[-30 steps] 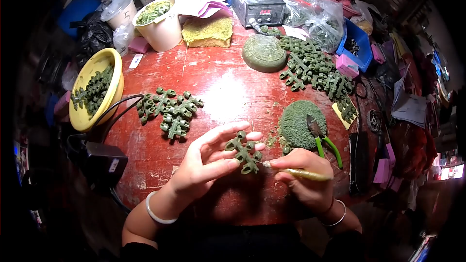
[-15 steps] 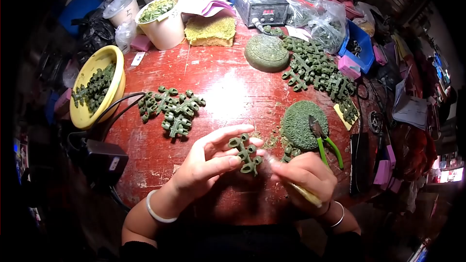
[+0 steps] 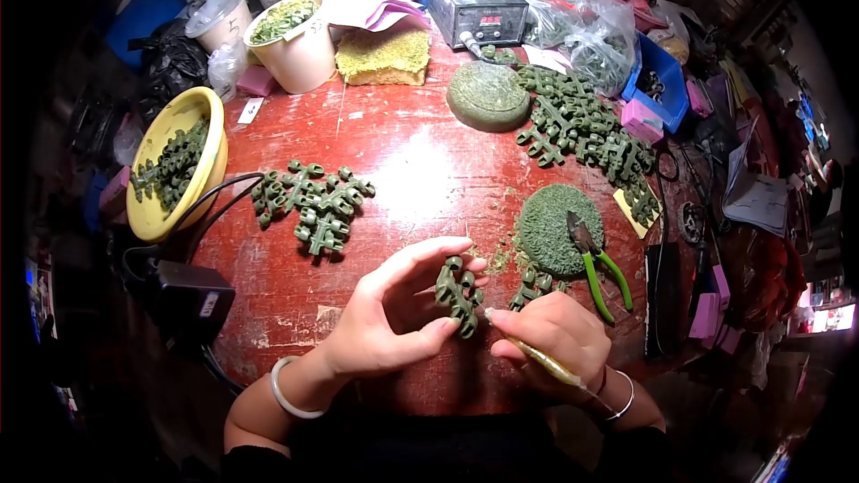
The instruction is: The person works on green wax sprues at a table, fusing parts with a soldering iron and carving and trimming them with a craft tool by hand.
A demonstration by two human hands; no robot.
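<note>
My left hand [image 3: 386, 311] holds a dark green branched piece [image 3: 459, 297] with short ring-like stubs, pinched at its lower end by the thumb and tilted upright over the table. My right hand [image 3: 562, 338] grips a pen-like tool [image 3: 548, 361] with a yellowish, see-through handle. The tool's pale tip is close to the right side of the piece. Another green branched piece [image 3: 533, 286] lies just beyond the right hand, partly covered by it. Green-handled cutters [image 3: 591, 259] rest on a round, rough green pad [image 3: 550, 225].
More branched pieces lie in a left group [image 3: 315, 201] and a larger right-hand pile [image 3: 582, 125]. A yellow basin [image 3: 217, 156] of them stands left, near a black adapter [image 3: 192, 300]. At the back are a white bucket [image 3: 300, 63], a yellow sponge [image 3: 380, 58] and a control box [image 3: 479, 13].
The left hand has turned the green piece more edge-on and lowered it slightly. The right hand's tool has swung a little, its tip now lower, near the piece.
</note>
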